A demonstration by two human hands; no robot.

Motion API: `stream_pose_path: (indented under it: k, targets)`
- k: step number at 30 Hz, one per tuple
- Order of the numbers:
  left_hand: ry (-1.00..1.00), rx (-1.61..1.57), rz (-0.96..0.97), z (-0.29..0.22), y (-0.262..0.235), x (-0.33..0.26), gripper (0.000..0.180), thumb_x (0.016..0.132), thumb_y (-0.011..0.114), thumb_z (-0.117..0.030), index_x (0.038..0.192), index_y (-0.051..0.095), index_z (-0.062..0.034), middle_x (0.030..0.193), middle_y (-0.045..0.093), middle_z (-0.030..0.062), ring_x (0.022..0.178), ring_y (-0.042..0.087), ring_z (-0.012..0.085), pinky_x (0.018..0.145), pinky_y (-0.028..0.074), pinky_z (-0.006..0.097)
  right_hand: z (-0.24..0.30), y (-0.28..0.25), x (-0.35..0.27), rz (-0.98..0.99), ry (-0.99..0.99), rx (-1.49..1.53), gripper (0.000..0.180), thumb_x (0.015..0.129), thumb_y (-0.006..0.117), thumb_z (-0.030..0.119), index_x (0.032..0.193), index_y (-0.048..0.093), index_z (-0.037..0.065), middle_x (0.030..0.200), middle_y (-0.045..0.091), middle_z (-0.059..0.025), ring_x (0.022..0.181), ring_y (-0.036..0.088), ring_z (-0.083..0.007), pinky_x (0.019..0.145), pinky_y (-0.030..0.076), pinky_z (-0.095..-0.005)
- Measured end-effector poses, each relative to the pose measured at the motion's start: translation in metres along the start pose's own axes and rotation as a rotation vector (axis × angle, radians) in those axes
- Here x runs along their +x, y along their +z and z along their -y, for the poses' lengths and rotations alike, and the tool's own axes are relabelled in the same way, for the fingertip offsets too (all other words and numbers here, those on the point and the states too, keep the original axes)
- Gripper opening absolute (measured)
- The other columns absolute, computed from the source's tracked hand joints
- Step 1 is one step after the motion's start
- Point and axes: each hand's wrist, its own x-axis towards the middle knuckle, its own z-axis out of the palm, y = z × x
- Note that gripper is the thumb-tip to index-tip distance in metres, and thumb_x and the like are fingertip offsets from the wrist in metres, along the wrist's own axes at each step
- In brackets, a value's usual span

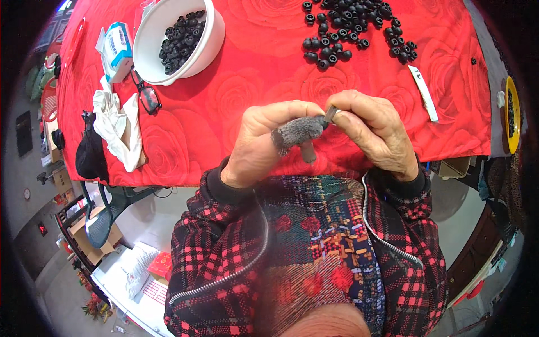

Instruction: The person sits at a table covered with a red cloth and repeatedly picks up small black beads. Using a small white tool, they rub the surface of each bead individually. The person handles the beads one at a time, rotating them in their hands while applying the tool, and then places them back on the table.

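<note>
Red rose-print tablecloth (236, 95) behind: left hand (264, 146), grey fabric cot on its forefinger, and right hand (373, 135) pinch shut together on small dark rubber plug (330, 114) at mid-frame; looks light, squashy, best nipped at its sides.

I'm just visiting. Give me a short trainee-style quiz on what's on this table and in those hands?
1. True or false: the white bowl holds small black parts.
2. Which hand wears grey finger covers: A left, B right?
3. Fill in: the tablecloth is ____ with a rose pattern.

Key: 1 true. 2 A, the left hand; the right hand pinches a small dark piece against them. 3 red.
</note>
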Motion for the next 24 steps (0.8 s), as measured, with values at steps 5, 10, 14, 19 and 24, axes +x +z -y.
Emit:
stream_pose_path:
  k: [5, 10, 14, 19, 24]
  targets:
    - [0.061, -0.055, -0.089, 0.005, -0.005, 0.003, 0.024, 0.089, 0.059, -0.014, 0.105, 0.062, 0.0038, 0.083, 0.062, 0.0053, 0.064, 0.061, 0.0115, 0.059, 0.050, 0.024, 0.000, 0.008, -0.007, 0.171, -0.021, 0.077, 0.009, 0.083, 0.060, 0.005, 0.091, 0.059, 0.001, 0.076, 0.059, -0.0115, 0.066, 0.062, -0.0271, 0.057, 0.047, -0.0342]
    - [0.091, 0.063, -0.120, 0.003, -0.011, 0.004, 0.024, 0.088, 0.059, -0.012, 0.106, 0.061, 0.0042, 0.082, 0.062, 0.0060, 0.066, 0.060, 0.0117, 0.058, 0.051, 0.025, 0.012, 0.002, -0.013, 0.246, 0.022, 0.167, 0.009, 0.082, 0.058, 0.002, 0.091, 0.059, 0.000, 0.076, 0.060, -0.0128, 0.068, 0.062, -0.0275, 0.060, 0.048, -0.0352]
    - [0.076, 0.037, -0.078, 0.003, -0.009, 0.003, 0.029, 0.085, 0.062, -0.013, 0.107, 0.060, 0.0055, 0.083, 0.063, 0.0092, 0.066, 0.060, 0.0151, 0.055, 0.053, 0.029, 0.006, 0.007, -0.011, -0.138, 0.086, 0.028, 0.010, 0.087, 0.055, 0.002, 0.095, 0.058, -0.003, 0.077, 0.060, -0.0101, 0.067, 0.060, -0.0187, 0.060, 0.046, -0.0291]
    - [0.067, -0.024, -0.012, 0.005, -0.007, 0.000, 0.030, 0.085, 0.062, -0.013, 0.109, 0.060, 0.0054, 0.086, 0.063, 0.0102, 0.067, 0.060, 0.0146, 0.055, 0.054, 0.030, 0.007, 0.013, -0.003, -0.163, 0.117, 0.037, 0.010, 0.089, 0.054, 0.004, 0.096, 0.058, -0.002, 0.077, 0.060, -0.0085, 0.066, 0.058, -0.0147, 0.060, 0.045, -0.0267]
    - [0.058, -0.051, -0.023, 0.009, -0.009, -0.002, 0.030, 0.087, 0.062, -0.013, 0.110, 0.060, 0.0052, 0.087, 0.064, 0.0104, 0.067, 0.060, 0.0136, 0.054, 0.054, 0.031, 0.007, 0.013, 0.000, -0.128, 0.073, 0.039, 0.010, 0.089, 0.054, 0.005, 0.095, 0.059, -0.002, 0.075, 0.060, -0.0090, 0.065, 0.057, -0.0150, 0.058, 0.044, -0.0275]
